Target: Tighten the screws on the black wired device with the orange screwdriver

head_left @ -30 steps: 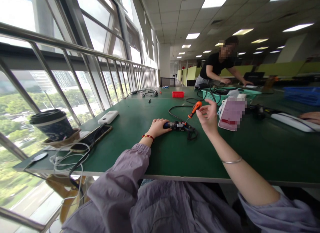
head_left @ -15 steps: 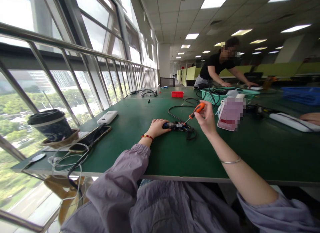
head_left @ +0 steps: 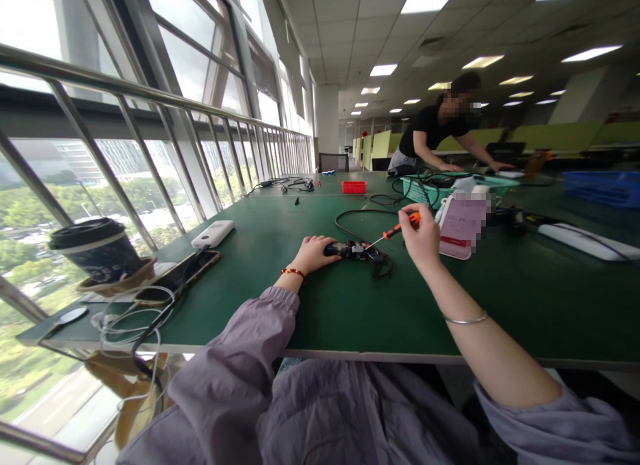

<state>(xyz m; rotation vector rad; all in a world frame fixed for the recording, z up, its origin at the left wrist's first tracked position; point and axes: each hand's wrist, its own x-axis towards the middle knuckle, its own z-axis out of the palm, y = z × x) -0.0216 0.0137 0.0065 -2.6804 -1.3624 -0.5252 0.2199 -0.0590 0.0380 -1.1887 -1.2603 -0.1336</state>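
Note:
On the green table lies a dark device with a cylindrical body and exposed inner parts; its exact kind is too small to tell. My left hand is closed around its left end and rests on the tabletop. A black cable curls beside the device's right end. My right hand grips an orange-and-black screwdriver by its handle. The shaft slants down to the left, and its tip meets the exposed parts of the device, where a thin blue wire shows.
A coffee cup, a phone with tangled white cables and a white power bank are at left. Ahead sit a red tray and a green basket. A pink-framed card stands right. Another person leans over the far side.
My right hand has shifted slightly right and turned, so the screwdriver leans at a lower angle, its tip still at the device. My left hand stays on the device.

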